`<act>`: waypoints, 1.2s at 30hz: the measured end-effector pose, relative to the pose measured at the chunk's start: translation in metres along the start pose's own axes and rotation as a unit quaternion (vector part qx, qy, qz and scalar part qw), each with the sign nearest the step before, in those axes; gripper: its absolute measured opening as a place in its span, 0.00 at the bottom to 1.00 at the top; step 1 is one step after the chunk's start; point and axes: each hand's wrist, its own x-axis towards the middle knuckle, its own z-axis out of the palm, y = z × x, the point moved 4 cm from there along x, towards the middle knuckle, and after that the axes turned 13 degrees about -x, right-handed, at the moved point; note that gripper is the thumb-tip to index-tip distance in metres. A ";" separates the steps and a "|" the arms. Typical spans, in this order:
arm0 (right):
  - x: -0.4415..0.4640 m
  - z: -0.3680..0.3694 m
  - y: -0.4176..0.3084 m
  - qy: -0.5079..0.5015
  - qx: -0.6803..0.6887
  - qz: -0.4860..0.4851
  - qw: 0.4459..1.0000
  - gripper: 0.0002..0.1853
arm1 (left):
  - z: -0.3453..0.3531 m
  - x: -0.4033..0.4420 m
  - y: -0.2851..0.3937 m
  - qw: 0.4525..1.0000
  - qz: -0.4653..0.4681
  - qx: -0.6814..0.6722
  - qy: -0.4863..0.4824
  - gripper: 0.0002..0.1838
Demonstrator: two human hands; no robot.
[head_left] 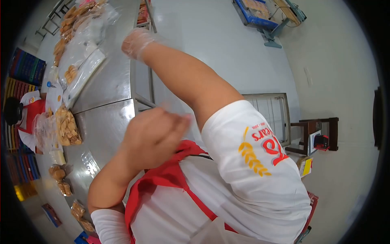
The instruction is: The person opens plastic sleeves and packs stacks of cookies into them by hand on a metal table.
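Note:
My right hand (136, 44) is at the end of my outstretched arm, over the steel table's near edge. Thin clear plastic covers it, bunched at the wrist, and its fingers are hidden from view. Close to my chest is my left hand (156, 136), in front of the red apron (162, 177). Motion smears its bent fingers, and I cannot make out whether it holds anything. Across the steel table (107, 116) lie a long clear plastic package (85, 77) and a bag of brown baked pieces (68, 127).
A co-worker in a red apron (37, 112) stands at the table's far side. More bagged baked goods (67, 30) lie along the table. A blue tray (254, 14) rests on a stand, and a dark wooden stool (308, 136) is by the wall.

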 end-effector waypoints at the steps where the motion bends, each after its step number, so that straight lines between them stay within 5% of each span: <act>1: 0.005 0.001 -0.006 0.027 0.025 0.002 0.999 0.08 | -0.003 -0.015 -0.007 1.000 -0.005 -0.004 0.012 0.18; 4: -0.005 0.005 -0.016 0.157 0.019 -0.061 0.985 0.06 | -0.024 -0.065 -0.018 0.989 -0.101 0.038 0.097 0.13; 10: -0.040 0.031 -0.048 0.150 0.038 -0.174 0.973 0.08 | -0.057 -0.187 -0.024 0.923 -0.310 0.082 0.215 0.05; 13: -0.058 0.043 -0.056 0.139 0.041 -0.202 0.969 0.08 | -0.064 -0.200 -0.012 0.915 -0.341 0.070 0.202 0.07; 16: -0.056 0.050 -0.063 0.114 0.059 -0.218 0.968 0.08 | -0.068 -0.176 0.004 0.929 -0.327 -0.004 0.174 0.11; 20: -0.076 0.048 -0.076 0.074 0.087 -0.243 0.963 0.09 | -0.058 -0.076 0.045 0.977 -0.155 -0.117 0.086 0.13; 24: -0.083 0.064 -0.096 0.062 0.086 -0.274 0.956 0.08 | -0.037 -0.010 0.065 0.960 -0.029 -0.277 0.007 0.13; 30: -0.095 0.074 -0.112 0.037 0.101 -0.291 0.951 0.08 | -0.009 0.031 0.050 0.952 -0.039 -0.302 -0.025 0.17; 36: -0.110 0.082 -0.117 0.016 0.128 -0.307 0.943 0.08 | 0.023 0.051 0.032 0.915 -0.105 -0.381 -0.081 0.08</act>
